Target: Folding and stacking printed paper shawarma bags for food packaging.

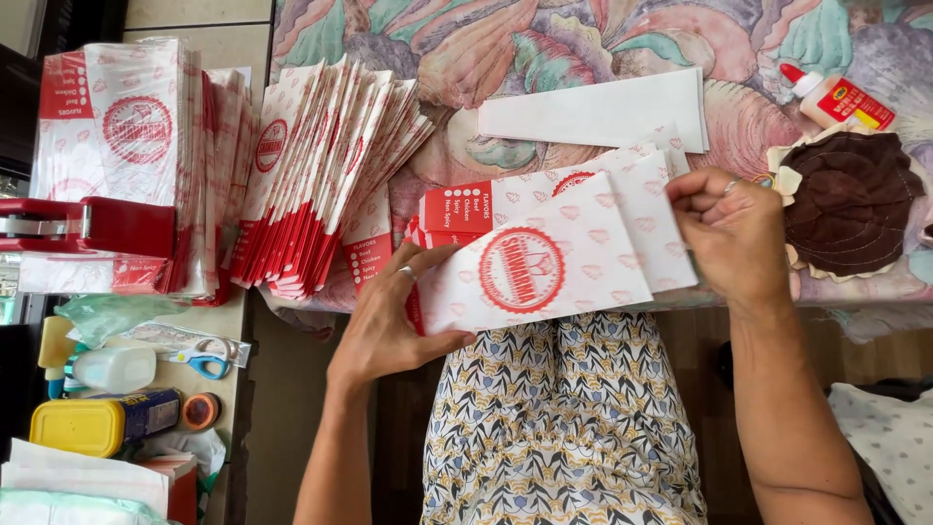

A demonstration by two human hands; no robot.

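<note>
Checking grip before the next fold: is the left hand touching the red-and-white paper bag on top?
Touching. The head view shows the left hand pinching the top paper bag at its left end, thumb beneath and fingers across it.

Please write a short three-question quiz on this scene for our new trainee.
1. True or false: both hands hold the top paper bag of the small stack.
2. Which hand wears a ring you can see near the bag's red end: left hand or right hand?
3. Multiple choice: the glue bottle lies a) by the scissors, b) above the brown cloth, c) on the tape dispenser.

Key: 1 true; 2 left; 3 b.
</note>
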